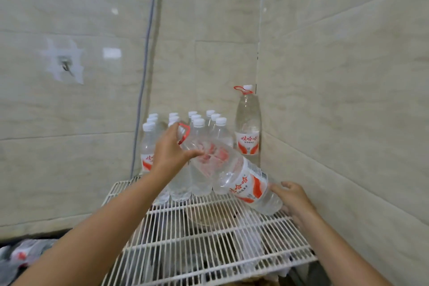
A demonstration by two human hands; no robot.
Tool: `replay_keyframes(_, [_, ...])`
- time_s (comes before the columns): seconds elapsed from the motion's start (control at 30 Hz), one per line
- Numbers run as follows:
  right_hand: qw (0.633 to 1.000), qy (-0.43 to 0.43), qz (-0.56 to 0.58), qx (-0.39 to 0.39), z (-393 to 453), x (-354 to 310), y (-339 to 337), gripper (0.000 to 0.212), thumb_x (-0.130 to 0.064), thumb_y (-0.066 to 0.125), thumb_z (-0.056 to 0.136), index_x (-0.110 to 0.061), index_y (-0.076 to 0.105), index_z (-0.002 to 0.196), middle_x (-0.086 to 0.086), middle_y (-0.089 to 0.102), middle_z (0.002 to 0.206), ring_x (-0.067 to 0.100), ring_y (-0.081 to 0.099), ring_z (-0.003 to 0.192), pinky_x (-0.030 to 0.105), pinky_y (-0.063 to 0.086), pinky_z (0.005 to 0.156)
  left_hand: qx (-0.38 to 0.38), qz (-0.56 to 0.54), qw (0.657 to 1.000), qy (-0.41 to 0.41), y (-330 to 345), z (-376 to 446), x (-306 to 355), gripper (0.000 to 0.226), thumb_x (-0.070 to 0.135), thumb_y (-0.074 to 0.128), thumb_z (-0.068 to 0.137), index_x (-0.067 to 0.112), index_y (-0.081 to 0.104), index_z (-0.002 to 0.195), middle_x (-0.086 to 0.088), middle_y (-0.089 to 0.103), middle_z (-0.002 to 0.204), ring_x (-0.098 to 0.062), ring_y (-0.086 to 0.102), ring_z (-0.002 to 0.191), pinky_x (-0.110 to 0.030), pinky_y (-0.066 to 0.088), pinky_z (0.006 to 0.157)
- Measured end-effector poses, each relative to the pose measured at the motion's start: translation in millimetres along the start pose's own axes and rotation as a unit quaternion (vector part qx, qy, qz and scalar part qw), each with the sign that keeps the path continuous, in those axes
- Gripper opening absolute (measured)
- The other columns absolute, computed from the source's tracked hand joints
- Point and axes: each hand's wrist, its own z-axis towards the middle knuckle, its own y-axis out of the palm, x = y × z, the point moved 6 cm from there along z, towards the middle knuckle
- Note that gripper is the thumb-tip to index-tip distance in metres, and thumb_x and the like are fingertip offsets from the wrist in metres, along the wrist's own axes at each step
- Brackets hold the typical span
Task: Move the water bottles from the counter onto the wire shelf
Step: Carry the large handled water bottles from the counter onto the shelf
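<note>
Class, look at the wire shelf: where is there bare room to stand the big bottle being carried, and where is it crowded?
Bare room: the shelf front, from the small bottles to the near edge. Crowded: the back row and right corner, where a tall bottle stands. The carried bottle hangs tilted above.

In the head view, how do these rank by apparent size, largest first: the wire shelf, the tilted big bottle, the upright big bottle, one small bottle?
1. Wire shelf.
2. Tilted big bottle, though it is nearer the camera.
3. Upright big bottle; probably the same real size as the tilted one.
4. Small bottle.
</note>
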Motion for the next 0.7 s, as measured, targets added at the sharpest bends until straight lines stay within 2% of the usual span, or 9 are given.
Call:
replay_keyframes(0.1, [0.990,-0.021,-0.140,-0.012,11,-1,1,0.076,-0.067,0.048,0.058,-0.020,0.053,0.118,0.013,0.057,0.127,0.032,0.056,0.112,0.045,0.044,0.098,-0.008,0.030,1.000,0.004,9,13,14,0.088,0.020,0.084,0.060,0.003,0.039,0.133,-0.011,0.052,0.130,-0.026,0.049,0.120,-0.024,0.037,0.091])
replay_keyframes(0.17, [0.967,-0.064,-0.246,-0.008,-9,-20,-1,0.053,-0.060,0.038,0.073,-0.020,0.055,0.104,0.013,0.060,0.121,0.030,0.056,0.108,0.039,0.044,0.093,-0.020,0.053,0.998,0.024,17,22,25,0.087,0.022,0.084,0.061,0.004,0.039,0.133,-0.010,0.051,0.131,-0.025,0.047,0.121,-0.026,0.037,0.092])
replay_keyframes(0.23, [0.946,-0.147,-0.289,0.008,-20,-36,2,0.041,-0.039,0.042,0.091,-0.016,0.050,0.124,0.012,0.053,0.129,0.027,0.052,0.116,0.031,0.041,0.093,-0.033,0.082,0.995,0.054,27,32,41,0.090,0.026,0.083,0.061,0.006,0.036,0.136,-0.010,0.048,0.136,-0.025,0.044,0.125,-0.029,0.035,0.099])
replay_keyframes(0.33, [0.930,-0.273,-0.247,0.016,-30,-51,15,0.070,-0.036,0.064,0.082,-0.018,0.031,0.141,0.002,0.042,0.138,0.016,0.045,0.123,0.022,0.040,0.092,-0.051,0.118,0.985,0.114,44,44,66,0.097,0.033,0.081,0.063,0.009,0.029,0.141,-0.006,0.040,0.144,-0.022,0.036,0.132,-0.024,0.027,0.104])
replay_keyframes(0.4, [0.921,-0.277,-0.271,0.029,-26,-51,24,0.095,-0.043,0.071,0.072,-0.020,0.015,0.146,0.003,0.030,0.145,0.017,0.036,0.130,0.027,0.037,0.102,-0.068,0.130,0.976,0.160,57,51,85,0.095,0.036,0.078,0.066,0.010,0.027,0.142,-0.005,0.038,0.145,-0.020,0.035,0.133,-0.023,0.027,0.103])
replay_keyframes(0.47, [0.894,-0.252,-0.351,0.121,-21,-50,23,0.107,-0.048,0.077,0.063,-0.009,0.018,0.145,0.014,0.037,0.141,0.027,0.044,0.126,0.035,0.041,0.100,-0.082,0.143,0.963,0.215,72,55,102,0.089,0.039,0.072,0.073,0.010,0.025,0.142,-0.005,0.035,0.146,-0.020,0.032,0.134,-0.023,0.026,0.103])
replay_keyframes(0.53, [0.861,-0.252,-0.398,0.193,-22,-52,18,0.108,-0.053,0.086,0.038,0.004,0.047,0.122,0.022,0.064,0.105,0.034,0.065,0.088,0.040,0.054,0.070,-0.095,0.167,0.943,0.273,86,57,113,0.081,0.047,0.056,0.085,0.010,0.016,0.145,-0.006,0.023,0.153,-0.019,0.018,0.141,-0.026,0.015,0.112])
replay_keyframes(0.6, [0.858,-0.229,-0.405,0.217,-19,-46,16,0.100,-0.055,0.087,0.023,0.005,0.058,0.097,0.018,0.067,0.074,0.032,0.065,0.060,0.035,0.052,0.051,-0.087,0.189,0.925,0.316,95,56,112,0.078,0.060,0.027,0.089,0.009,0.010,0.146,-0.007,0.013,0.156,-0.020,0.004,0.145,-0.032,0.002,0.116])
replay_keyframes(0.7, [0.864,-0.196,-0.412,0.214,-21,-41,13,0.099,-0.052,0.087,0.036,0.010,0.056,0.107,0.021,0.067,0.085,0.032,0.067,0.070,0.036,0.055,0.057,-0.052,0.174,0.928,0.326,96,54,85,0.104,0.075,-0.013,0.074,0.004,0.018,0.144,-0.012,0.018,0.154,-0.028,0.008,0.144,-0.039,0.002,0.114])
